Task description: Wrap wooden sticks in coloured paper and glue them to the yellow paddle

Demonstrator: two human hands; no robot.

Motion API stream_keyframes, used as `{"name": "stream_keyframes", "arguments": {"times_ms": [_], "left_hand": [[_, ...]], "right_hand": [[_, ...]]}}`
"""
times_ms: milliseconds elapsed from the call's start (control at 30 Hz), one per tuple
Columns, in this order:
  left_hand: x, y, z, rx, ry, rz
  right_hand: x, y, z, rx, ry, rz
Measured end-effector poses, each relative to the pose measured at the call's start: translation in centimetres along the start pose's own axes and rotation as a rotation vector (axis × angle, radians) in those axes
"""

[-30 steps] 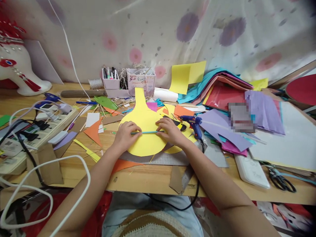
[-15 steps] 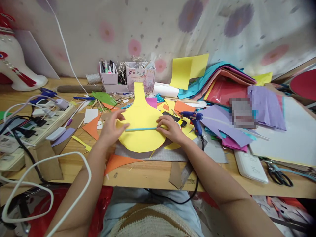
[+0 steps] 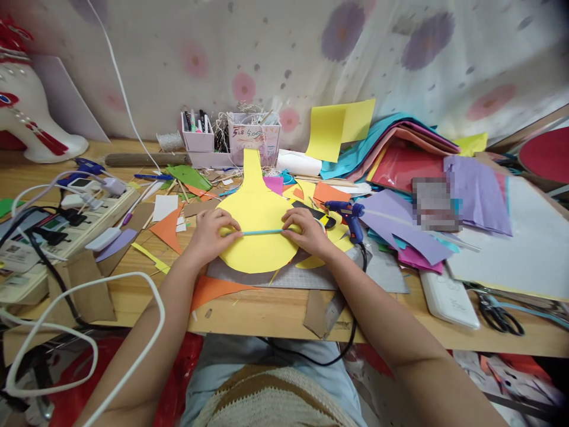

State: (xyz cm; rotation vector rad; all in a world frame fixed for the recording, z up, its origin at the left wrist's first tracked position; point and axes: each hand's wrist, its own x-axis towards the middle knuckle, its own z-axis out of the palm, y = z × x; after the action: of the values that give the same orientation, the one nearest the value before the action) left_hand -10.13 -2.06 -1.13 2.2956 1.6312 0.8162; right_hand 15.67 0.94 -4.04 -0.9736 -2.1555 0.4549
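A yellow paper cutout (image 3: 258, 255), round with a narrow neck at its far end, lies in front of me on the grey cutting mat (image 3: 373, 279). Across its round part runs a thin blue strip (image 3: 263, 232). My left hand (image 3: 217, 231) pinches the strip's left end between thumb and fingers. At the other end, my right hand (image 3: 306, 230) is closed on the strip the same way. Both hands rest over the yellow paper. A blue glue gun (image 3: 349, 216) lies just right of my right hand, its black cord trailing toward me.
Coloured paper scraps surround the cutout, including an orange piece (image 3: 220, 290). To the left is a power strip (image 3: 106, 219) with plugs and looping cables. Scissors (image 3: 500, 314) and a white power bank (image 3: 448, 299) lie at right. Pen boxes (image 3: 198, 140) stand at the back.
My left hand has moved right and its fingers, which were spread apart, have closed on the strip's left end. My right hand has stayed at the strip's right end.
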Motion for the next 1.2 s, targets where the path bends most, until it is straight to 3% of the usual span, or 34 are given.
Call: {"name": "stream_keyframes", "arguments": {"times_ms": [800, 900, 967, 1067, 1133, 1200], "left_hand": [[0.1, -0.6, 0.0, -0.043, -0.032, -0.04], [0.2, -0.8, 0.2, -0.107, 0.049, -0.051], [0.5, -1.2, 0.4, -0.216, 0.208, -0.149], [1.0, -1.9, 0.9, -0.446, 0.397, -0.467], [1.3, -2.2, 1.1, -0.578, 0.365, -0.649], [1.5, -2.1, 1.3, -0.656, 0.289, -0.731]], "right_hand": [[0.0, 0.2, 0.2, 0.006, 0.025, -0.023], [0.1, -0.1, 0.3, 0.01, 0.031, -0.016], [0.1, -0.3, 0.4, 0.024, 0.037, 0.0], [0.0, -0.4, 0.6, 0.045, 0.068, 0.032], [-0.1, -0.4, 0.8, 0.065, 0.085, 0.046], [-0.1, -0.5, 0.9, 0.089, 0.09, 0.048]]}}
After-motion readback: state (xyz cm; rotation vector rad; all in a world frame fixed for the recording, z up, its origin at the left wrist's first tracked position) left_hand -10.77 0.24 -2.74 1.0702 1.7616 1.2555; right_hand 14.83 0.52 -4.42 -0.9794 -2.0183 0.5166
